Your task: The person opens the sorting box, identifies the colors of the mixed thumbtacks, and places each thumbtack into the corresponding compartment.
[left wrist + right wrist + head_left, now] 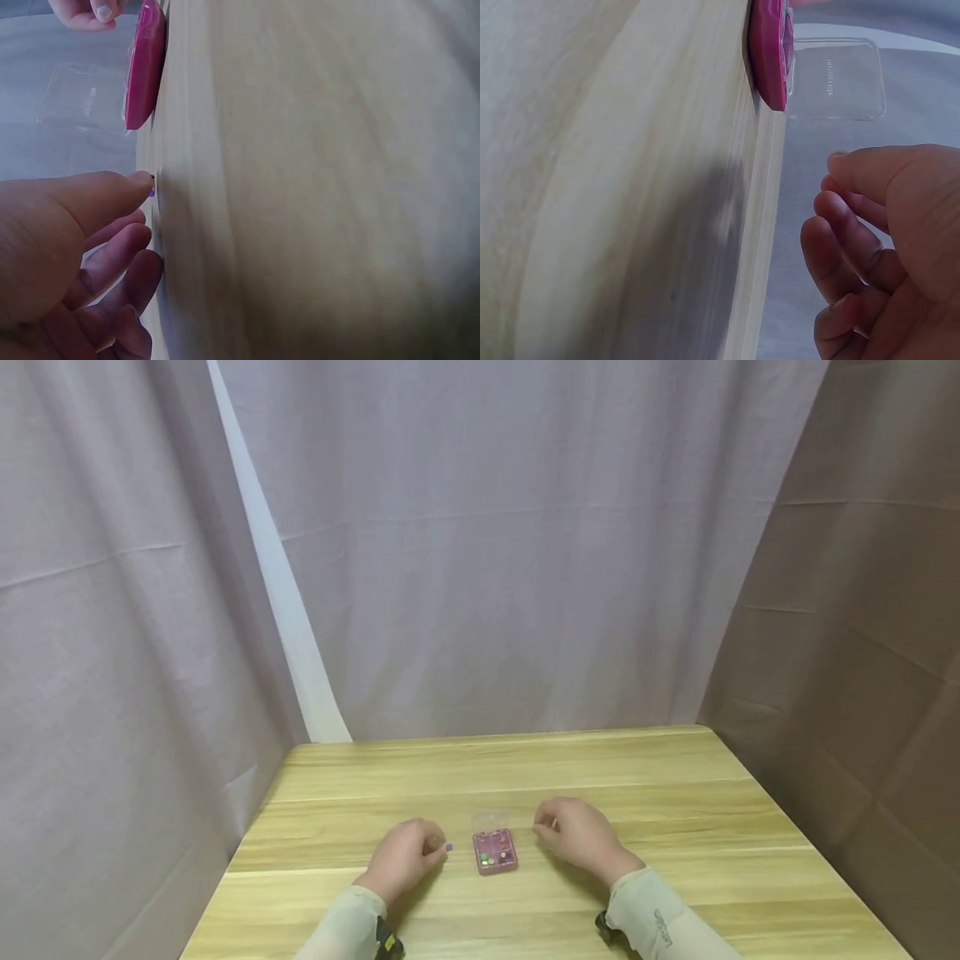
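A small pink box (495, 852) with divided compartments rests on the table, its clear lid (490, 820) swung up at the back. Small green, red and dark pieces lie inside it. To the left of the box, my left hand (406, 857) pinches a tiny purple piece (449, 847) between thumb and forefinger, just over the tabletop; the left wrist view shows only a bit of it past the thumb. On the box's other side hovers my right hand (581, 835), fingers loosely curled, nothing visible in them. The right wrist view shows the lid (836, 79) standing apart from that hand.
A wood-grain table (360, 777) lies under both hands. Grey curtains (510, 568) hang behind it and at the left, and a browner curtain (847, 693) hangs at the right. A pale gap (277, 577) shows between two of them.
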Available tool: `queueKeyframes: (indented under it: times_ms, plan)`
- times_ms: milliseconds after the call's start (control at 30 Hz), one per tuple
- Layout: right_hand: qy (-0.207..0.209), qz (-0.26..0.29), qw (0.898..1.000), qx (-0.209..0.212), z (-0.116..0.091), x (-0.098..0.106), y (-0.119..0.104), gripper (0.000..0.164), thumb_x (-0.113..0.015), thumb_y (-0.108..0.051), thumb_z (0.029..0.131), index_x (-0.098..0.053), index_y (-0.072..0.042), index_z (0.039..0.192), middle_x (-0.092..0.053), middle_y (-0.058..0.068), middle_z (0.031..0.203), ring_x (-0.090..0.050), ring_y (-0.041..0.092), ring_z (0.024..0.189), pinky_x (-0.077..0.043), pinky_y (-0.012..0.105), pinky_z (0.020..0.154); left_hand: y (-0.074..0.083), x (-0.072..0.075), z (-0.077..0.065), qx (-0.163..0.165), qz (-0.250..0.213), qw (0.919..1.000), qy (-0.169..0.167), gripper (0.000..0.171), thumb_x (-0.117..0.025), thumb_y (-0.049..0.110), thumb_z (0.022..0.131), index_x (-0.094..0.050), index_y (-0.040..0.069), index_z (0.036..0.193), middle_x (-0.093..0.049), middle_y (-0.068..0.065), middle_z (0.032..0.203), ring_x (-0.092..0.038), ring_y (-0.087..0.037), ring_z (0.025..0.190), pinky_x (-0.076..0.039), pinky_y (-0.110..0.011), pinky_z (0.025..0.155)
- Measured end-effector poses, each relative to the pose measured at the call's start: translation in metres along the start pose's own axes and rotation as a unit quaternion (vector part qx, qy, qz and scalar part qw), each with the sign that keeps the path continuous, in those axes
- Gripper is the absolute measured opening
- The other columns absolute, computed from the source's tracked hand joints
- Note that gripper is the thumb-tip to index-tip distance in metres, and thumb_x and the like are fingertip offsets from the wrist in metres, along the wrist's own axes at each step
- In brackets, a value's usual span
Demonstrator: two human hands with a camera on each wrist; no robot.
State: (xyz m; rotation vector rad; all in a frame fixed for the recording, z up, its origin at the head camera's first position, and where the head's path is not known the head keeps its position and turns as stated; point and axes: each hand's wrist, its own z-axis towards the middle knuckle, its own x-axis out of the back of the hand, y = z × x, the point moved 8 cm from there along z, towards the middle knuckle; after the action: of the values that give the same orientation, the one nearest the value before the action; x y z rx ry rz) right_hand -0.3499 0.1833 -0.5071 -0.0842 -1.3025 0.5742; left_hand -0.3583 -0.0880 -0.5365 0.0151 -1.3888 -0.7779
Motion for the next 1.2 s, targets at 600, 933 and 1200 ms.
queueKeyframes:
  times_ms: [600, 933, 1200]
  plan:
    - [-0.001, 0.002, 1.000, 0.002, -0.001, 0.005, -0.001, 0.004, -0.073, -0.031, 0.085, -0.069, -0.030, 0.085, -0.065, -0.018, 0.079, -0.051, -0.003, 0.060, -0.051, 0.025, 0.057, 0.005, -0.008, 0.003, 0.010, -0.022, 0.9994, -0.026, 0.004, -0.074, 0.023, 0.084, -0.071, 0.023, 0.087, -0.068, 0.014, 0.081, -0.058, -0.003, 0.075, -0.057, -0.035, 0.074]
    - [0.005, 0.005, 1.000, 0.007, -0.002, 0.006, -0.001, 0.004, -0.072, -0.031, 0.086, -0.070, -0.028, 0.085, -0.065, -0.019, 0.079, -0.052, -0.004, 0.060, -0.051, 0.024, 0.057, 0.008, -0.005, 0.004, -0.006, -0.011, 0.9998, -0.018, 0.005, -0.073, 0.021, 0.086, -0.070, 0.023, 0.084, -0.067, 0.012, 0.080, -0.057, -0.004, 0.074, -0.057, -0.035, 0.072]
    - [0.011, 0.002, 1.000, 0.005, -0.003, 0.006, 0.002, 0.006, -0.074, -0.031, 0.085, -0.069, -0.033, 0.083, -0.064, -0.020, 0.078, -0.052, -0.003, 0.063, -0.051, 0.025, 0.059, 0.011, -0.002, 0.004, -0.002, 0.000, 0.9999, -0.012, 0.007, -0.073, 0.025, 0.086, -0.068, 0.026, 0.082, -0.068, 0.012, 0.081, -0.057, -0.004, 0.074, -0.057, -0.037, 0.073]
